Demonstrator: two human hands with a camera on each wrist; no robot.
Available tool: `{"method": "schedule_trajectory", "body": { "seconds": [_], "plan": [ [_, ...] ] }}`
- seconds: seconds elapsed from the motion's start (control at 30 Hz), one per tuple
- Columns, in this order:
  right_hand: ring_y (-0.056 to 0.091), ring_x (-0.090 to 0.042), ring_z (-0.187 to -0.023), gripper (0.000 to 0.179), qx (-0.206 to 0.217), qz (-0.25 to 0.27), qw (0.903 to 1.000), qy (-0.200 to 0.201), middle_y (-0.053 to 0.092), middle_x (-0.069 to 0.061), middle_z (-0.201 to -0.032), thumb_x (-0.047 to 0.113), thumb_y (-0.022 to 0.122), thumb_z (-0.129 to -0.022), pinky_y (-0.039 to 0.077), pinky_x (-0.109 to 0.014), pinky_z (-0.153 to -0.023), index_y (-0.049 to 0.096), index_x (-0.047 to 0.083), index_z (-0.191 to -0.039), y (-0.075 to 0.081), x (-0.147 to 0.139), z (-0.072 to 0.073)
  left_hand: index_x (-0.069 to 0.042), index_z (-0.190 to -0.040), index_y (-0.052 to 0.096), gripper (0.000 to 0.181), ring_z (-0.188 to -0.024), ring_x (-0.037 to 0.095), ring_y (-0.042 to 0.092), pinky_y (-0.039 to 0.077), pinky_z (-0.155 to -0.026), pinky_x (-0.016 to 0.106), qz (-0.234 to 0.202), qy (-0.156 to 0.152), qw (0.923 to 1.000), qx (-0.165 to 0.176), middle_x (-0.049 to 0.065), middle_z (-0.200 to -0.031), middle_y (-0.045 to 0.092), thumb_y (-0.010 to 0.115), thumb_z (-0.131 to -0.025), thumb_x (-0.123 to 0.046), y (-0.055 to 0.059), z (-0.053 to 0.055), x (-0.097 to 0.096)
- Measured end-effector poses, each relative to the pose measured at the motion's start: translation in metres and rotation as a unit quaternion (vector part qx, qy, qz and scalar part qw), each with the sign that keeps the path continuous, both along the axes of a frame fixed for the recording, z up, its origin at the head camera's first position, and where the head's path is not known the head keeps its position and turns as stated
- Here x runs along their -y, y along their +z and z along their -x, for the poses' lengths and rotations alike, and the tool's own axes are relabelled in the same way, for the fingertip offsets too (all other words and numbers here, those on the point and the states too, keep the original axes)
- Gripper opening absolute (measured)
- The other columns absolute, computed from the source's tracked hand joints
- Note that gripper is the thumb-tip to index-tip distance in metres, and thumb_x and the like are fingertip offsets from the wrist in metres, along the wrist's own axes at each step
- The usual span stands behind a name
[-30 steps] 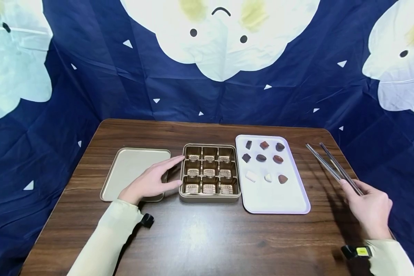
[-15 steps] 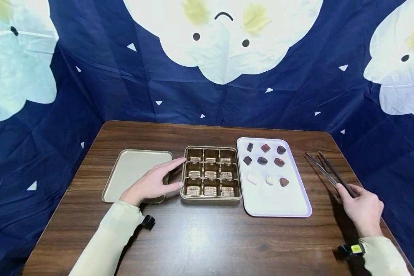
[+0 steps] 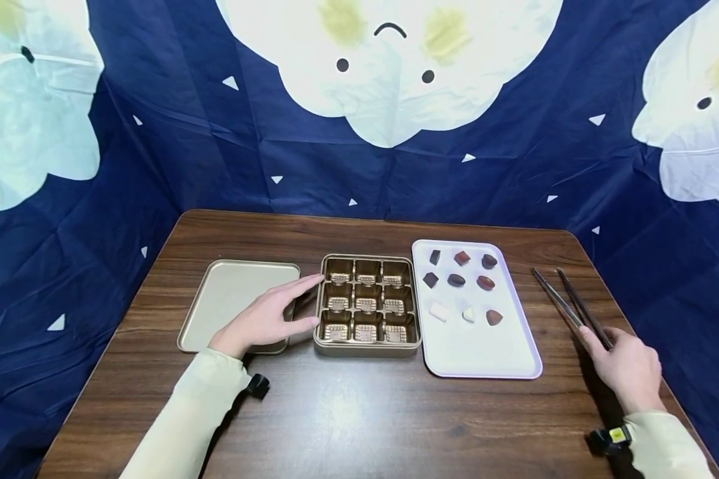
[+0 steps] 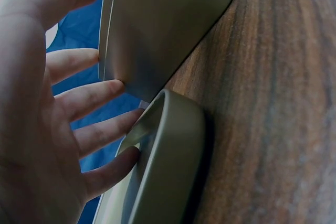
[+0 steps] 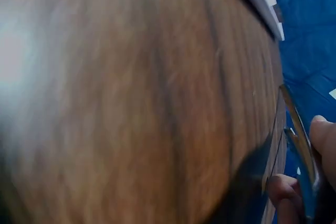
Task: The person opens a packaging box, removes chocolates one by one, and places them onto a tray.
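My left hand [image 3: 263, 319] spreads its straight fingers along the left side of a bronze-coloured tin box [image 3: 367, 351]; in the left wrist view the thumb and some fingertips touch the box wall [image 4: 152, 24]. A divided insert with several square, bare compartments [image 3: 367, 299] fills the box. In my right hand [image 3: 626, 366] I grip a pair of metal tongs [image 3: 566, 306], with their tips apart, at the right of the table. A white tray [image 3: 479, 356] stands against the box's right side. Several chocolates lie on it in rows, among them a brown one [image 3: 494, 317] and a white one [image 3: 438, 311].
A gold tin lid [image 3: 228, 293] lies left of the box, partly under my left hand. The wooden table [image 3: 359, 419] extends toward me in front of these things. Behind it hangs a blue cloth [image 3: 311, 153] with white cloud shapes.
My right hand has moved slightly left and toward me with the tongs, which now sit lower over the table. My left hand stays at the box. The whole head view has shifted slightly.
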State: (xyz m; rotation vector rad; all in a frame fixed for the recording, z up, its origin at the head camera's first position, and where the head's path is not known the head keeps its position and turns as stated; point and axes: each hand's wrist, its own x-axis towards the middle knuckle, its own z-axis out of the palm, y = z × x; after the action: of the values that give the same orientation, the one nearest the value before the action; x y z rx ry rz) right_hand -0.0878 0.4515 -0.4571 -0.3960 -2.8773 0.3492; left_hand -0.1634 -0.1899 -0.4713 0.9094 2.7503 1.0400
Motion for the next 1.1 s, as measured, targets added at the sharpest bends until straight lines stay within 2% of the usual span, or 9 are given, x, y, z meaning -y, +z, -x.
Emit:
{"method": "schedule_trajectory", "body": {
  "seconds": [0.17, 0.33, 0.6, 0.83, 1.1],
  "plan": [
    [0.060, -0.066, -0.076, 0.062, 0.019, -0.034, 0.9990, 0.023, 0.063, -0.045, -0.094, 0.048, 0.062, -0.104, 0.046, -0.067, -0.055, 0.065, -0.014, -0.106, 0.002, -0.002, 0.003, -0.022, -0.166, 0.036, 0.085, -0.153, 0.027, 0.039, 0.033, -0.125, 0.052, -0.001, 0.002, 1.0000, -0.002, 0.004, -0.168, 0.040, 0.072, -0.096, -0.054, -0.001, 0.001, 0.000],
    [0.058, -0.065, -0.069, 0.059, 0.038, -0.046, 0.9981, 0.011, 0.058, -0.047, -0.083, 0.046, 0.059, -0.105, 0.044, -0.066, -0.048, 0.058, -0.012, -0.094, 0.003, 0.001, 0.006, -0.023, -0.166, 0.036, 0.084, -0.153, 0.027, 0.039, 0.033, -0.125, 0.051, 0.002, 0.002, 1.0000, -0.002, 0.003, -0.167, 0.040, 0.071, -0.096, -0.055, -0.001, 0.002, -0.001],
    [0.057, -0.066, -0.068, 0.055, 0.045, -0.054, 0.9975, 0.006, 0.056, -0.050, -0.081, 0.039, 0.057, -0.107, 0.044, -0.066, -0.048, 0.048, -0.012, -0.089, 0.003, 0.006, 0.010, -0.021, -0.166, 0.036, 0.085, -0.153, 0.026, 0.038, 0.032, -0.126, 0.050, 0.002, 0.000, 1.0000, -0.005, 0.000, -0.168, 0.039, 0.073, -0.096, -0.052, 0.002, 0.003, -0.002],
    [0.059, -0.063, -0.071, 0.051, 0.037, -0.065, 0.9967, 0.033, 0.059, -0.038, -0.076, 0.032, 0.062, -0.105, 0.046, -0.067, -0.052, 0.052, -0.011, -0.081, 0.001, 0.007, 0.012, -0.022, -0.166, 0.036, 0.085, -0.153, 0.026, 0.038, 0.032, -0.125, 0.051, 0.005, 0.003, 1.0000, -0.002, -0.001, -0.168, 0.039, 0.071, -0.096, -0.056, 0.001, 0.004, -0.002],
    [0.056, -0.066, -0.079, 0.056, 0.081, -0.052, 0.9952, 0.018, 0.053, -0.043, -0.092, 0.037, 0.058, -0.106, 0.047, -0.070, -0.054, 0.055, -0.017, -0.093, -0.001, 0.008, 0.015, -0.024, -0.166, 0.035, 0.084, -0.154, 0.026, 0.037, 0.032, -0.125, 0.050, 0.011, 0.007, 0.9999, 0.002, 0.000, -0.168, 0.039, 0.070, -0.096, -0.057, 0.001, 0.002, -0.004]
  ]
}}
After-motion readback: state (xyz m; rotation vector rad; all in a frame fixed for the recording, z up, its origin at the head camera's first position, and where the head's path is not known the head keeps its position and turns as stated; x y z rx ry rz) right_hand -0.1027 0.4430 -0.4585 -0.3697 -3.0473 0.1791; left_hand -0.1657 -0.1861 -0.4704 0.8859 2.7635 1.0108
